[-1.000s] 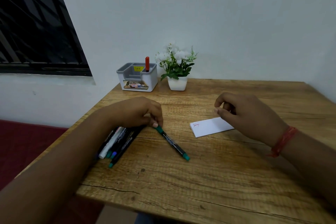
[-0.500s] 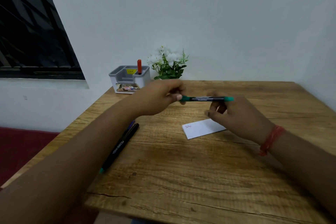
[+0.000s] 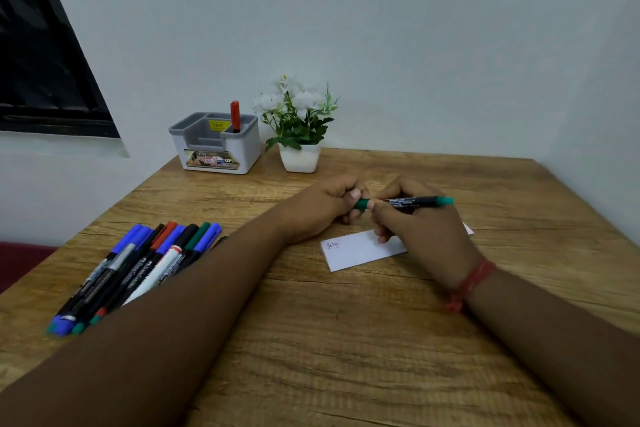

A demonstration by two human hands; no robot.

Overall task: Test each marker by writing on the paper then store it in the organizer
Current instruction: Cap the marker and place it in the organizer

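The wooden table [image 3: 311, 340] fills the lower part of the view, its far edge against a pale wall; both forearms reach over it from the near edge and meet above its middle. A loose bundle of markers [image 3: 138, 270] lies at the table's left edge, side by side and touching, with blue, red, green and black caps pointing toward the far edge; the left forearm hides part of the bundle. The grey-and-white organizer [image 3: 215, 146] stands at the far left corner, a red marker [image 3: 235, 116] upright in its back right compartment; just beside it to the right stands a white pot of white flowers [image 3: 299, 130]. The paper [image 3: 360, 250], a small white slip with a short red scribble at its left end, lies flat near the middle of the table, partly under the right hand [image 3: 424, 229]. That hand is curled round the black barrel of a green marker [image 3: 408, 202], held roughly level above the paper; the left hand [image 3: 322, 204] pinches the marker's green cap end between thumb and fingers; the two hands touch; a red thread band [image 3: 471, 284] circles the right wrist.
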